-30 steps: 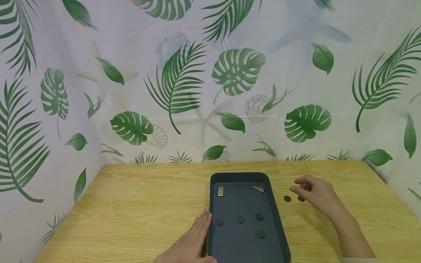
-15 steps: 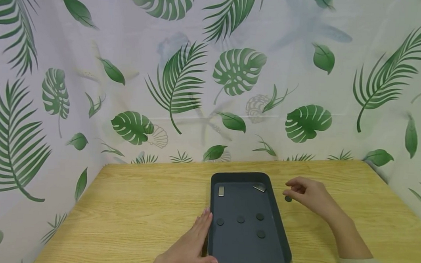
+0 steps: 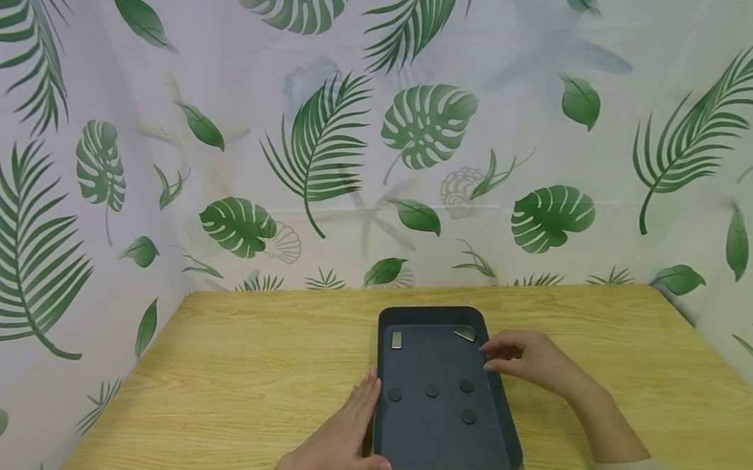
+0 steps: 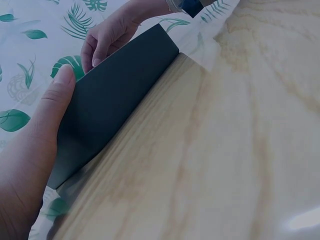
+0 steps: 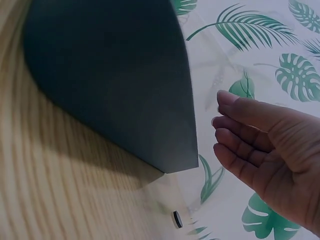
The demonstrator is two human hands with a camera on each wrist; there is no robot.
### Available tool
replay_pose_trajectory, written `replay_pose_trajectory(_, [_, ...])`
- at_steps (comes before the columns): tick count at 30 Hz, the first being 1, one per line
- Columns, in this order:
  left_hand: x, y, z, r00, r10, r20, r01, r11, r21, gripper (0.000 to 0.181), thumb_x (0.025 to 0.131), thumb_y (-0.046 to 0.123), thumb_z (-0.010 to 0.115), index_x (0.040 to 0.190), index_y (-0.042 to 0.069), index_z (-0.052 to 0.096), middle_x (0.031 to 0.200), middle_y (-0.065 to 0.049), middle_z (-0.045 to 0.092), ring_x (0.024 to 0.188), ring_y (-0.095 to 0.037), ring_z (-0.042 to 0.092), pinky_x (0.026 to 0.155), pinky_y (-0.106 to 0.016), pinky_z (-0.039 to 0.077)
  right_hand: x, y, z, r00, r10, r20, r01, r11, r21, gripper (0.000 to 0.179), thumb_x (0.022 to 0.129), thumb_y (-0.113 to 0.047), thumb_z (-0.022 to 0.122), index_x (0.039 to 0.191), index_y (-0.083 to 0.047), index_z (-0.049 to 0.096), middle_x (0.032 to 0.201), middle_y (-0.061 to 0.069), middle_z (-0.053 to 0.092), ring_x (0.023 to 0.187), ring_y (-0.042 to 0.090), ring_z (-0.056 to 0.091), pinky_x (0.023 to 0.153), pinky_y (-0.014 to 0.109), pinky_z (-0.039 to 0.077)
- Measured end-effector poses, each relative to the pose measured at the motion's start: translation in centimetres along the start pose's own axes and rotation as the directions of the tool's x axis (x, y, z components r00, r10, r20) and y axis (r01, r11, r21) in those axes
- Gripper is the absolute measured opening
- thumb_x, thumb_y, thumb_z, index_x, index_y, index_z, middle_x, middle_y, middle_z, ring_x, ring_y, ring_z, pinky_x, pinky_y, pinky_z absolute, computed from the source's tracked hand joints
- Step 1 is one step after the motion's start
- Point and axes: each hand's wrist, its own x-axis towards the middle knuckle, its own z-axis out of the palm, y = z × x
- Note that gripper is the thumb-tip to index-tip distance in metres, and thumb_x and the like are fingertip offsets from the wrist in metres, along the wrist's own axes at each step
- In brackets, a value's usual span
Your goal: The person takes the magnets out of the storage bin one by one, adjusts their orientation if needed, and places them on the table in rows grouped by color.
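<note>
A dark grey rectangular tray (image 3: 426,436) stands on the wooden table. Along its left wall lie the straight fingers of my left hand (image 3: 338,432), thumb near the front corner. My right hand (image 3: 536,360) hovers over the tray's right wall with loosely bent fingers. Nothing shows between its fingertips in the right wrist view. Several small dark round discs (image 3: 431,390) lie inside the tray. Two shiny rectangular metal pieces sit toward its far end: one flat at the left (image 3: 397,340), one tilted at the right (image 3: 465,335).
A small dark disc (image 5: 177,220) rests on the table just outside the tray, beneath my right hand; the head view hides it. Leaf-printed cloth (image 3: 330,147) hangs behind the table (image 3: 241,370) and along its sides.
My right hand has moved left from above the two discs on the table to the tray's right wall, covering where they lay. My left hand and the tray have stayed put.
</note>
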Motion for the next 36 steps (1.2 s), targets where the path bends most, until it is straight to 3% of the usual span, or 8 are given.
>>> replay_pose_trajectory(7, [0.1, 0.1, -0.2, 1.0, -0.01, 0.014, 0.011, 1.0, -0.012, 0.1, 0.089, 0.067, 0.039, 0.151, 0.002, -0.006, 0.158, -0.013, -0.013, 0.145, -0.022, -0.009, 0.116, -0.046, 0.015, 0.2, -0.1, 0.6, 0.991, -0.099, 0.094, 0.098, 0.995, 0.017, 0.027, 0.085, -0.024, 0.071, 0.101, -0.003, 0.071, 0.096, 0.01, 0.068, 0.084, 0.001, 0.06, 0.071, 0.025, 0.053])
replay_pose_trajectory(12, [0.1, 0.2, -0.3, 0.999, -0.023, 0.024, 0.023, 1.0, -0.015, 0.1, 0.089, 0.066, 0.041, 0.151, 0.002, -0.005, 0.158, -0.012, -0.014, 0.145, -0.022, -0.009, 0.116, -0.047, 0.015, 0.6, -0.6, 1.1, 0.965, -0.179, 0.193, 0.176, 0.984, 0.037, 0.027, 0.082, -0.024, 0.073, 0.098, -0.002, 0.073, 0.092, 0.008, 0.068, 0.078, 0.002, 0.06, 0.065, 0.025, 0.053])
replay_pose_trajectory(22, [0.2, 0.3, -0.4, 1.0, -0.017, 0.021, 0.017, 1.0, -0.007, 0.1, 0.089, 0.066, 0.041, 0.151, 0.001, -0.004, 0.158, -0.014, -0.013, 0.145, -0.023, -0.009, 0.116, -0.045, 0.014, 0.8, -1.2, 2.0, 0.926, -0.126, 0.356, 0.123, 0.992, 0.031, 0.028, 0.077, -0.02, 0.077, 0.099, -0.003, 0.074, 0.093, 0.001, 0.067, 0.077, 0.002, 0.058, 0.063, 0.022, 0.052])
replay_pose_trajectory(36, [0.2, 0.4, -0.4, 0.999, -0.026, 0.028, 0.027, 0.999, -0.027, 0.101, 0.089, 0.067, 0.041, 0.15, -0.001, -0.003, 0.158, -0.014, -0.013, 0.145, -0.024, -0.006, 0.116, -0.046, 0.016, 1.1, -1.8, 3.7, 0.922, -0.027, 0.386, 0.083, 0.988, -0.13, 0.023, 0.071, -0.006, 0.08, 0.094, -0.006, 0.076, 0.083, -0.009, 0.061, 0.065, -0.004, 0.047, 0.056, 0.018, 0.046])
